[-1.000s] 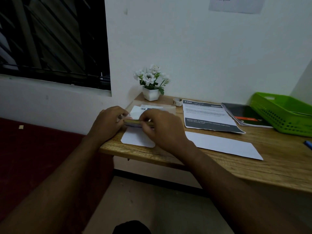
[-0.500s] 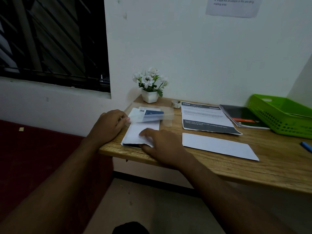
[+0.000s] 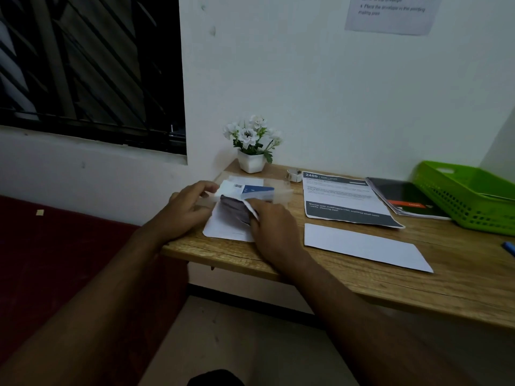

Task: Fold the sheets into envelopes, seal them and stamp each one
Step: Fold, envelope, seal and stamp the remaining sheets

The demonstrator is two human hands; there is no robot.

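Observation:
A small stack of white envelopes (image 3: 225, 228) lies at the left end of the wooden table (image 3: 362, 274). My right hand (image 3: 271, 227) pinches the top envelope's flap and lifts it, showing a dark inside. My left hand (image 3: 186, 208) holds a clear plastic sleeve with a white and blue card pack (image 3: 250, 190) just above the stack's far edge. A long folded white sheet (image 3: 365, 247) lies flat to the right of my right hand.
A white pot of flowers (image 3: 252, 143) stands at the back left corner. A printed sheet (image 3: 345, 199), a dark booklet (image 3: 404, 199) and a green basket (image 3: 468, 196) line the back. A small tape roll (image 3: 294, 174) sits by the pot. A blue pen tip (image 3: 508, 247) shows at right.
My right hand has gone from resting flat on the envelope stack to lifting the top flap. The left hand still holds the plastic sleeve, a little higher.

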